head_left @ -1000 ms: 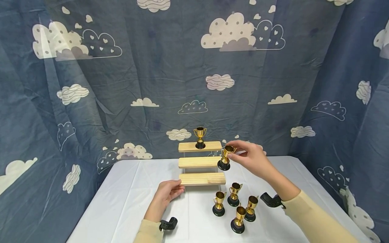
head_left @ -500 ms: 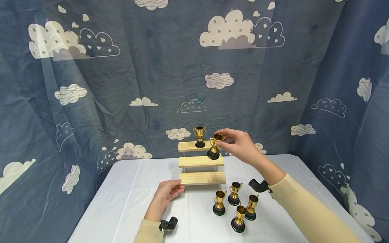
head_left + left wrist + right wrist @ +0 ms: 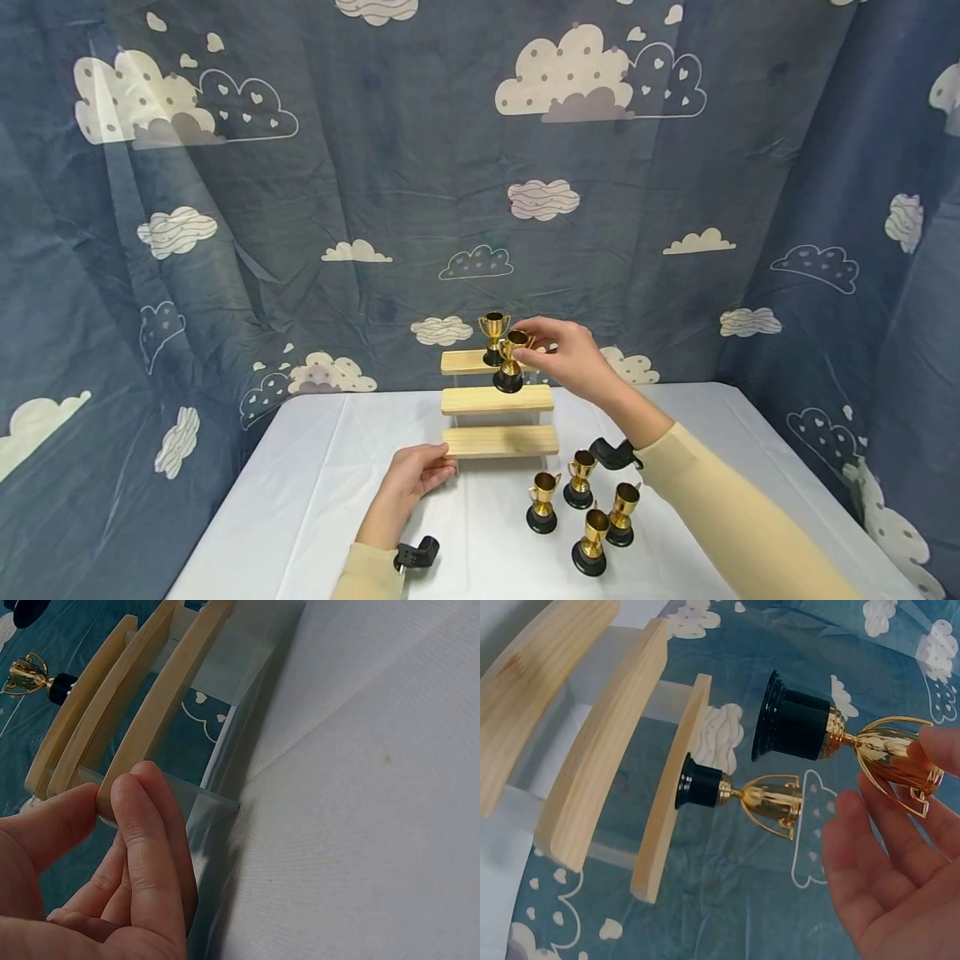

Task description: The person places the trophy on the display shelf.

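Note:
A small gold trophy cup (image 3: 508,377) with a black base is pinched at its cup by my right hand (image 3: 566,357). It hangs above the middle step of a wooden three-step display stand (image 3: 498,401); the right wrist view shows its base (image 3: 791,724) apart from the steps. Another trophy (image 3: 492,325) stands upright on the top step, partly behind the held one. My left hand (image 3: 412,481) grips the left end of the lowest step, thumb and fingers round the wood (image 3: 150,727) in the left wrist view.
Several more gold trophies (image 3: 543,502) stand on the white-covered table (image 3: 337,467), right of and in front of the stand. Clear side panels (image 3: 225,660) carry the wooden steps. A blue cloud-print curtain (image 3: 405,167) hangs behind.
My right hand has carried its trophy left and up, from beside the stand's right end to over the middle step. My left hand keeps its grip on the lowest step.

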Motion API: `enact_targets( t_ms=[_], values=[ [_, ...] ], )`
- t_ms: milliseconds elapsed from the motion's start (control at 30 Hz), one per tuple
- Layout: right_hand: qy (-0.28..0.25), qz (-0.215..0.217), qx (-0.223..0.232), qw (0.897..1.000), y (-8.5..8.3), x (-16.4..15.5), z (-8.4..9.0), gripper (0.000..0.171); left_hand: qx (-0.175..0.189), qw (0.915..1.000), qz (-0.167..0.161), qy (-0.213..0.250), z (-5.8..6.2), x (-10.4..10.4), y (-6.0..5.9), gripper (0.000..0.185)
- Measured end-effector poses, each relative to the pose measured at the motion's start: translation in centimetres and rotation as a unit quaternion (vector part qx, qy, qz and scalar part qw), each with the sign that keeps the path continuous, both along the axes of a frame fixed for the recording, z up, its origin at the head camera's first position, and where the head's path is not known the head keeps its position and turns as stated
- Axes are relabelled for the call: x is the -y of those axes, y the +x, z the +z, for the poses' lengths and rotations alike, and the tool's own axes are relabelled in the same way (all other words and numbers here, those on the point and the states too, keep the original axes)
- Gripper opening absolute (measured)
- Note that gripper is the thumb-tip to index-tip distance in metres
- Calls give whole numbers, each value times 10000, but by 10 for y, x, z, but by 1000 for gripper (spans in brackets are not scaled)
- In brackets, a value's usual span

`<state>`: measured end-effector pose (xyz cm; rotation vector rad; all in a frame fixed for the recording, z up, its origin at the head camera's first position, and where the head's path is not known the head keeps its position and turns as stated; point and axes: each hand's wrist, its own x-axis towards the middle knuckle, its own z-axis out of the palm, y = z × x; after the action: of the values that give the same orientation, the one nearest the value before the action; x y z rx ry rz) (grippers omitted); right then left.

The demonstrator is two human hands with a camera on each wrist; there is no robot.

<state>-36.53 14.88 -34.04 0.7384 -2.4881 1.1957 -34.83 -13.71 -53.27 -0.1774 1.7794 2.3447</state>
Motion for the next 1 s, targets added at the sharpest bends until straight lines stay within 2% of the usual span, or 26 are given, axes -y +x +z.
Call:
enact_targets(
  t_ms=[267, 567, 800, 1000],
  values=[
    [-118, 134, 169, 9997, -7, 16, 1, 37, 15, 10000, -37, -55, 1, 0, 0, 34],
    [-104, 88, 248, 9996, -17, 33, -1, 42, 12, 10000, 4, -25, -1, -1, -2, 33],
    [-216, 171, 556, 9981, -23, 47, -7, 39, 111, 9999, 31, 12, -1, -1, -3, 32],
    [-133, 229, 536, 9982, -30, 56, -14, 36, 62, 10000, 28, 54, -1, -1, -2, 34]
  ],
)
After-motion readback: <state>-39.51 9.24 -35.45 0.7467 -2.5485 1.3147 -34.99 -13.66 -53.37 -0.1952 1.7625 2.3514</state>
